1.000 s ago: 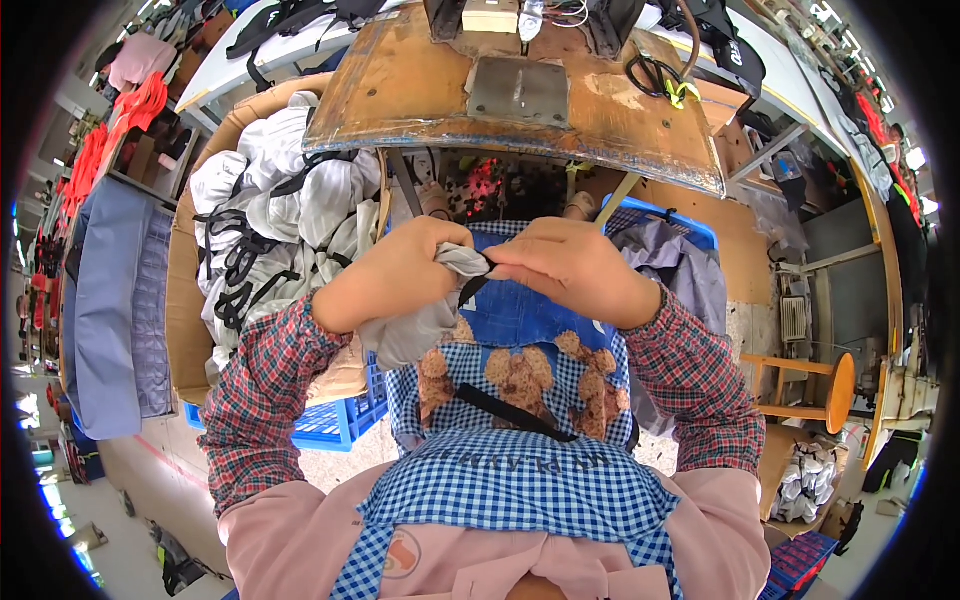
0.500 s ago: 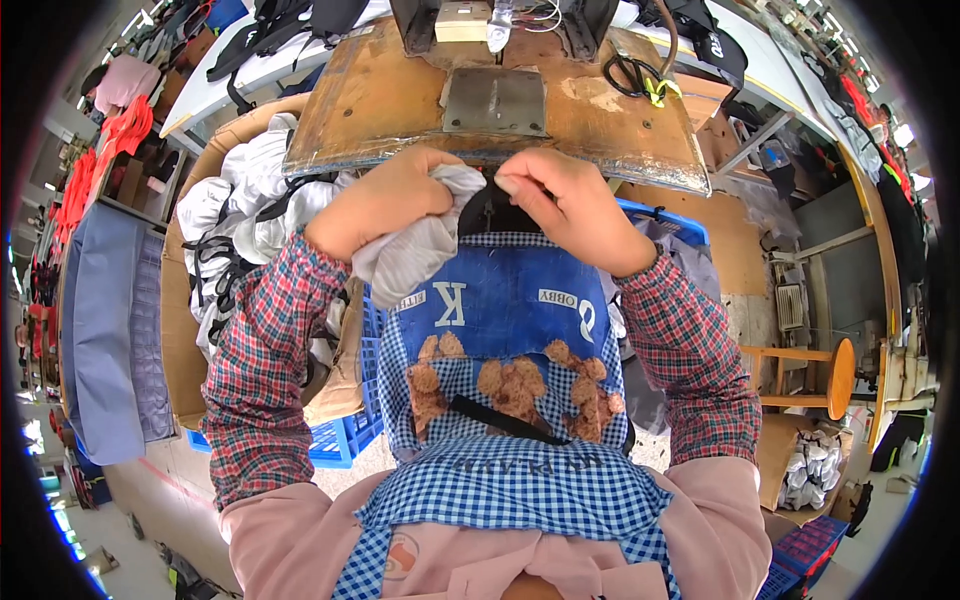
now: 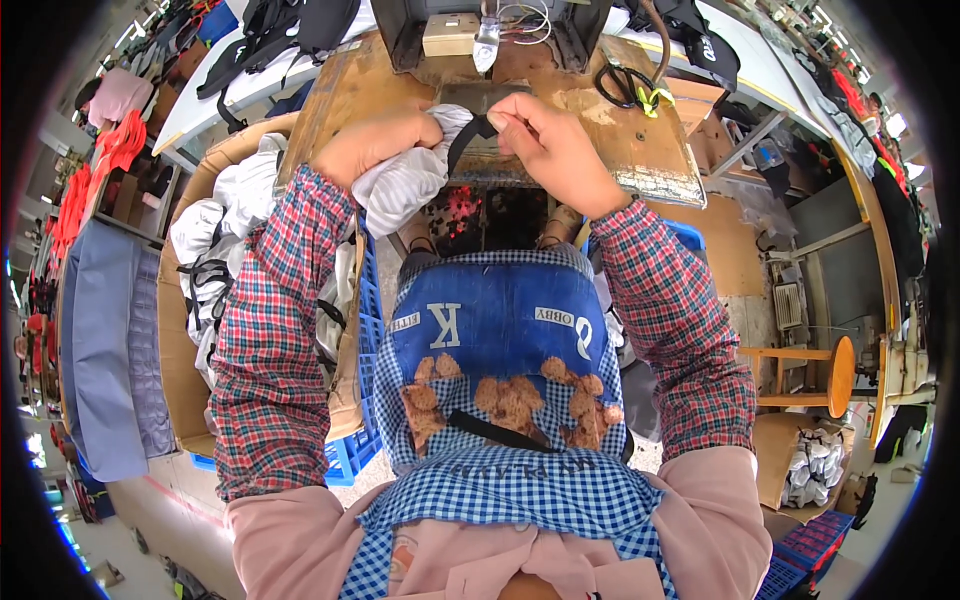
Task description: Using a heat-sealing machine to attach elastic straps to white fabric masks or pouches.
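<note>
Below your fingers runs the near edge of the wooden board, its surface spreading to their right. The pale cloth hangs below your left hand, slanting down-left lengthwise; those fingers curl around it, your right hand pinching the black strip.

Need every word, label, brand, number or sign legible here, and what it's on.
Not copying wording, only locations:
Blue apron panel: large white characters, legible; two small labels, partly legible.
Apron bib: dark lettering, creased, partly legible.
Black bag, upper right: white lettering, too small to read surely.
Pink shirt: round print, too blurred.
White cloth in left hand, black strip in right hand: no lettering visible.
</note>
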